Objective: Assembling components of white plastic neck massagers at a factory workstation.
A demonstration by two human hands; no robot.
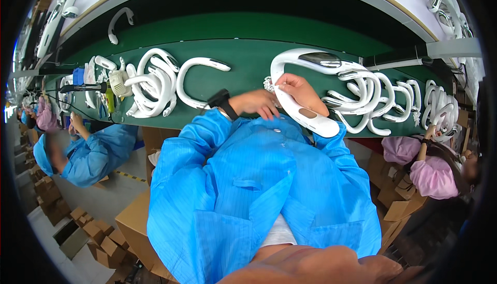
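Note:
A white U-shaped neckband device (pixel 277 71) with shiny grey end panels is tilted up in front of my chest. My right hand (pixel 303 93) is closed around its side, thumb and fingertips against the white shell. Beside the band's inner edge, my left hand (pixel 256 103) has its fingers loosely stretched and apart, with nothing seen in it; a dark watch circles that wrist. Behind the band lies a small bunch of white bits (pixel 268 83), partly hidden. A single white C-shaped band (pixel 187 74) rests on the green bench to the left.
White bands are piled on the green bench (pixel 240 59) at left (pixel 155 84) and right (pixel 362 90). Farther left are a blue bin (pixel 78 76), a beige device (pixel 120 83) and hand tools. Co-workers in blue (pixel 98 152) and pink (pixel 435 175) sit either side. Cardboard boxes (pixel 135 224) stand below.

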